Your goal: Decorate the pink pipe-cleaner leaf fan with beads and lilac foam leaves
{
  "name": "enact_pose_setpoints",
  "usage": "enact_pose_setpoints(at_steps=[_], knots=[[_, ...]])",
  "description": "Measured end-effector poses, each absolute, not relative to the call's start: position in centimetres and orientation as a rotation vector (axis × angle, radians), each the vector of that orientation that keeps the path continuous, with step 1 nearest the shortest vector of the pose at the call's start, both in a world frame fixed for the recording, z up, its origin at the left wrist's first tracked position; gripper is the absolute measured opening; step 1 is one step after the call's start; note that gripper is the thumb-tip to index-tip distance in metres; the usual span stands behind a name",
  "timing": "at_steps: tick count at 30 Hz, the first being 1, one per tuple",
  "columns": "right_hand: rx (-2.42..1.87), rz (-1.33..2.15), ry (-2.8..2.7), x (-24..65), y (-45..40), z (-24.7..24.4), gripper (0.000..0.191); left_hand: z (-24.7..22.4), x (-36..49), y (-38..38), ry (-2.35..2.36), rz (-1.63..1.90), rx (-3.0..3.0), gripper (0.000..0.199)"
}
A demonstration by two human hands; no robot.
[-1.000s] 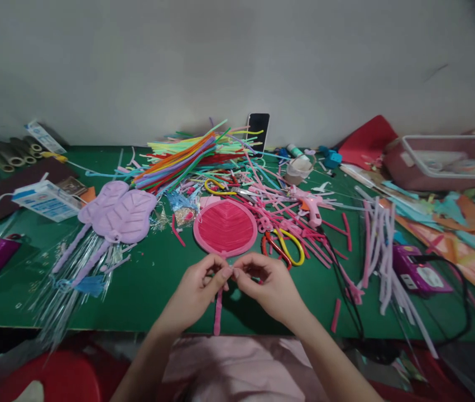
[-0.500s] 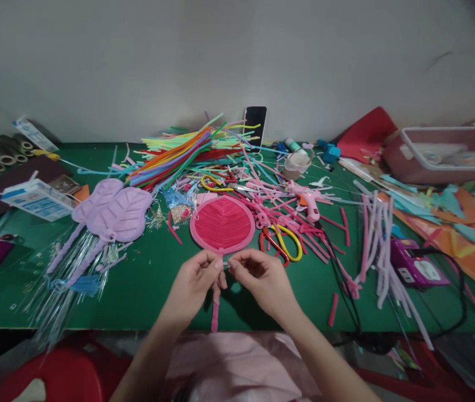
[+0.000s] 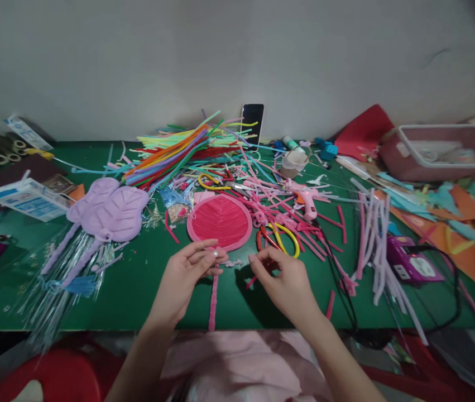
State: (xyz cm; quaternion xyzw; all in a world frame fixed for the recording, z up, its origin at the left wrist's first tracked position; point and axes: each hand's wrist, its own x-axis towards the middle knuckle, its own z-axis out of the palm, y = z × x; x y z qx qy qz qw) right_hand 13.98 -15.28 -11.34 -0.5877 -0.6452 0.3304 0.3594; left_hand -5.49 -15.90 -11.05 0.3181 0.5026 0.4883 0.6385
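A round pink fan [image 3: 219, 222] with a darker ribbed centre lies on the green table, its wrapped handle [image 3: 213, 304] pointing toward me. Over the top of the handle is my left hand [image 3: 193, 271], thumb and fingertips pinched on a small white pearl-like bead [image 3: 215, 253]. My right hand [image 3: 281, 279] hovers right of the handle, fingers curled together; a short dark pink strip [image 3: 251, 282] shows beside its fingertips, and whether they grip it is unclear. Small pale lilac bits [image 3: 233, 263] lie between the hands.
Two lilac leaf-shaped fans [image 3: 115, 215] lie left. Behind are colourful pipe cleaners [image 3: 170, 156] and a phone [image 3: 253, 125]. Yellow-and-red-handled scissors [image 3: 288, 240], a pink glue gun [image 3: 307, 202] with a black cable and a clear-rimmed bin [image 3: 450, 153] are on the right.
My hands have moved apart, the right one shifting rightward from the handle. The bead now shows at my left fingertips, and the lilac bits and dark pink strip have come into sight.
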Motion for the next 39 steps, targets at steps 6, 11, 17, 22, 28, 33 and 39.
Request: enact_pose_setpoints(at_steps=[6,11,17,22,28,33,39], knots=[[-1.31,0.812,-1.761,12.0,-14.7,-11.9,0.012,-11.7,-5.5,-15.6,1.279,1.093,0.852,0.04],[-1.126,0.72,-1.874,10.6,-14.0,-13.7,0.016,-12.1,-5.2,-15.6,1.314,0.99,0.845,0.051],[-1.229,0.713,-1.868,11.1,-13.2,-14.1,0.011,-11.7,-6.2,-16.1,1.375,0.923,0.891,0.044],[-1.358,0.694,-1.867,10.8,-11.9,-14.8,0.01,-11.7,-7.6,-16.0,1.54,0.943,0.902,0.03],[-1.415,0.709,-1.864,9.6,-11.4,-16.2,0.013,-11.3,-7.2,-15.5,1.422,1.012,0.613,0.032],[-1.416,0.735,-1.881,9.8,-11.4,-16.4,0.015,-10.9,-6.8,-14.8,1.255,1.078,0.416,0.039],[-1.425,0.731,-1.851,9.7,-11.3,-16.4,0.013,-10.7,-6.8,-14.2,1.467,1.182,0.522,0.042]])
